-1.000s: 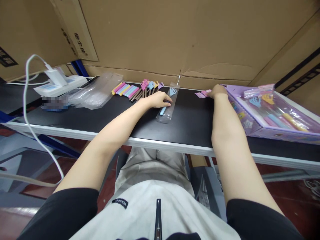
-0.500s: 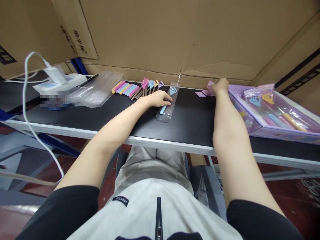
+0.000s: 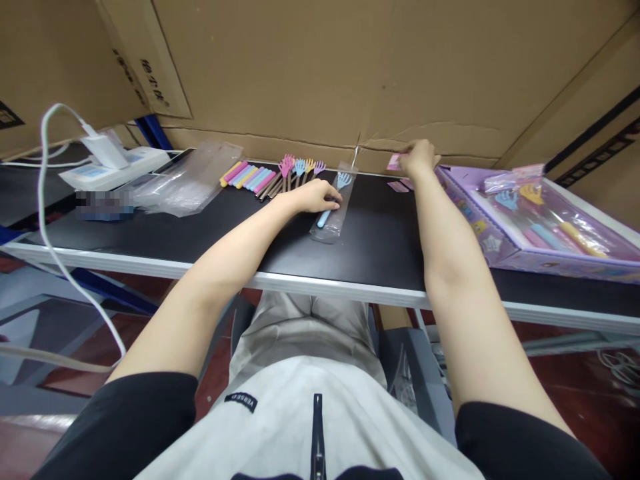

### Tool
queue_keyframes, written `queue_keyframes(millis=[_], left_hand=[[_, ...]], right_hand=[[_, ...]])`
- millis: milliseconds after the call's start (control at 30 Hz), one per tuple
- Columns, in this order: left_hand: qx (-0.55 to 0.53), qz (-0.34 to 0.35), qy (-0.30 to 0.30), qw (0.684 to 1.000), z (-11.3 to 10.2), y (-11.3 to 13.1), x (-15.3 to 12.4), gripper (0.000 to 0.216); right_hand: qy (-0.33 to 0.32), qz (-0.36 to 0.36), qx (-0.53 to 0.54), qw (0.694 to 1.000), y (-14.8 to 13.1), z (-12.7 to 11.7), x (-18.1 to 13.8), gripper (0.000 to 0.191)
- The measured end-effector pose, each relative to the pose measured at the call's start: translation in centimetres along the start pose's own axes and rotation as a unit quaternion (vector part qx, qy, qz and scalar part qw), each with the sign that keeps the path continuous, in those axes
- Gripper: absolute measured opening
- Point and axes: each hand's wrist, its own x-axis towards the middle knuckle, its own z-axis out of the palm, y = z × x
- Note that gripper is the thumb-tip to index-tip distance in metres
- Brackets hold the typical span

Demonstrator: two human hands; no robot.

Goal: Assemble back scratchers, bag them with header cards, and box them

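My left hand [image 3: 314, 197] rests on the black table [image 3: 200, 233], fingers curled against a clear bag [image 3: 334, 208] that holds a blue hand-shaped toy. My right hand [image 3: 418, 157] is raised at the far edge of the table and pinches a small pink card [image 3: 394, 162]. Another pink card [image 3: 399, 187] lies on the table just below it. A row of coloured hand-shaped sticks [image 3: 273, 176] lies beyond my left hand.
A purple display box [image 3: 505, 248] with bagged toys sits at the right. Clear plastic bags [image 3: 187, 179] and a white power strip with charger [image 3: 113, 163] are at the left, its cable hanging off the table. Cardboard boxes [image 3: 310, 73] wall the back.
My right hand has lifted off the table and moved up and left, carrying a pink card. My left hand has stayed on the bag.
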Motion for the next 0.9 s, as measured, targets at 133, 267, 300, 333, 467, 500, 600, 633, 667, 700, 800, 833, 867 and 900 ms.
queue_keyframes(millis=[133,267,300,333,467,500,600,633,667,700,800,833,867,900], left_hand=[[-0.002,0.011,0.008,1.000,0.2,-0.3,0.1,0.036],[-0.002,0.017,0.010,1.000,0.2,-0.4,0.2,0.036],[-0.001,0.016,0.009,1.000,0.2,-0.4,0.1,0.036],[0.001,0.015,0.008,1.000,0.1,-0.3,0.1,0.037],[0.002,0.011,-0.003,1.000,0.0,-0.3,0.0,0.041],[0.003,0.010,-0.005,1.000,-0.1,-0.3,0.0,0.043],[0.007,0.003,-0.011,1.000,-0.2,-0.2,-0.2,0.049],[0.008,0.001,-0.013,1.000,-0.4,0.0,-0.4,0.051],[0.010,-0.003,-0.016,1.000,-0.5,0.2,-0.5,0.053],[0.013,-0.009,-0.019,1.000,-0.7,0.4,-0.7,0.056],[0.021,-0.037,-0.028,0.999,-1.2,1.3,-1.1,0.064],[0.021,-0.044,-0.031,0.998,-1.4,1.5,-1.2,0.066],[0.021,-0.050,-0.034,0.998,-1.5,1.7,-1.3,0.068],[0.020,-0.054,-0.035,0.998,-1.6,1.8,-1.4,0.070]], right_hand=[[-0.042,-0.054,-0.038,0.997,-1.4,1.6,-0.8,0.038],[-0.069,-0.082,-0.062,0.992,-2.1,3.1,-1.9,0.038],[-0.073,-0.080,-0.065,0.992,-2.2,3.3,-2.1,0.039],[-0.076,-0.076,-0.068,0.992,-2.2,3.4,-2.4,0.040],[-0.090,-0.077,-0.072,0.990,-2.3,3.2,-3.4,0.043],[-0.089,-0.082,-0.073,0.990,-2.3,3.1,-3.7,0.044],[-0.077,-0.086,-0.074,0.991,-2.2,3.1,-4.5,0.045],[-0.072,-0.085,-0.073,0.991,-2.2,3.1,-4.7,0.045],[-0.066,-0.085,-0.072,0.992,-2.1,3.0,-4.9,0.045],[-0.062,-0.085,-0.072,0.992,-2.0,3.0,-5.0,0.044],[-0.072,-0.094,-0.073,0.990,-1.6,2.9,-5.2,0.042],[-0.075,-0.094,-0.075,0.990,-1.4,2.9,-5.0,0.042],[-0.079,-0.091,-0.077,0.990,-1.2,2.8,-4.7,0.041],[-0.082,-0.085,-0.081,0.990,-1.0,2.8,-4.2,0.040]])
